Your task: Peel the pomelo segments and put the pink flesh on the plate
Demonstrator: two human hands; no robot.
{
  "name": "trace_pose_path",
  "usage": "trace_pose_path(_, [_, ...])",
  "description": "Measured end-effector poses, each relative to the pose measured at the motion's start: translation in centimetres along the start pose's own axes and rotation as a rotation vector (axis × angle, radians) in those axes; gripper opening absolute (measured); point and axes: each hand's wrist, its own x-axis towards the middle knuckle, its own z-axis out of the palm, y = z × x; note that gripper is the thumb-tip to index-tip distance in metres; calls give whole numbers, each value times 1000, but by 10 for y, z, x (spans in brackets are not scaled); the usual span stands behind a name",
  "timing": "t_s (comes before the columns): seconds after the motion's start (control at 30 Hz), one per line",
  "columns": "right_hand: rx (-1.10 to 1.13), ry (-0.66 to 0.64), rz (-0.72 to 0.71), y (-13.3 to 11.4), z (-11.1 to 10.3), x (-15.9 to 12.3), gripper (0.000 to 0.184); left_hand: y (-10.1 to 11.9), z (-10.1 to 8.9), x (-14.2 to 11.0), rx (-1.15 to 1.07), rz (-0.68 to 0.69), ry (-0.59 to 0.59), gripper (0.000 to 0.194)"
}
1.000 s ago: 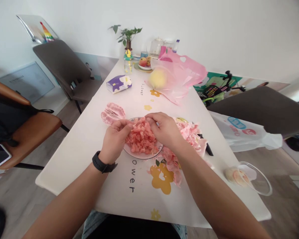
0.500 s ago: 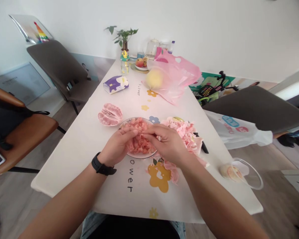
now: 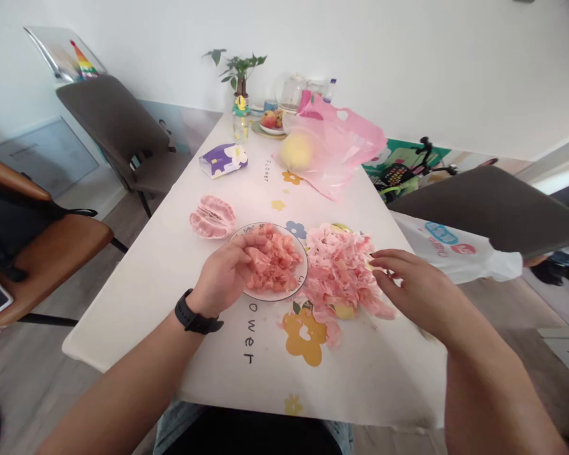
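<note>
Over the left side of a plate (image 3: 305,273) heaped with peeled pomelo flesh (image 3: 279,262), my left hand (image 3: 222,273) is closed, its curled fingers on a piece of pomelo flesh (image 3: 258,259). To the right of the plate lies a pile of pink membranes and peel (image 3: 341,272). At that pile's right edge my right hand (image 3: 410,287) has its fingers bent around a knife's black handle, mostly hidden by the hand. An unpicked pomelo chunk (image 3: 212,218) rests beyond the plate to the left.
Further back on the table (image 3: 142,284) are a purple tissue pack (image 3: 224,160), a pink plastic bag (image 3: 341,139) with a yellow pomelo (image 3: 296,150), a fruit plate (image 3: 271,131) and a plant (image 3: 241,69). A white bag (image 3: 450,243) hangs by the right chair (image 3: 493,208).
My right hand has left the plate and moved right, to the knife handle beside the peel pile. My left hand has stayed over the plate. My right forearm now covers the clear container.
</note>
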Motion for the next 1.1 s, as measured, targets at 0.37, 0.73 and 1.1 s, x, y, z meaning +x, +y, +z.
trace_pose_path(0.37, [624,-197,53,-129,39,25,49,-12,4,-4,188,81,-184,21])
trace_pose_path(0.73, [1054,-291,317,-137,58,41,22,-7,5,-4,386,62,-40,31])
trace_pose_path(1.1, [1446,-267,350,-134,65,42,21,-8,0,1,174,83,-73,24])
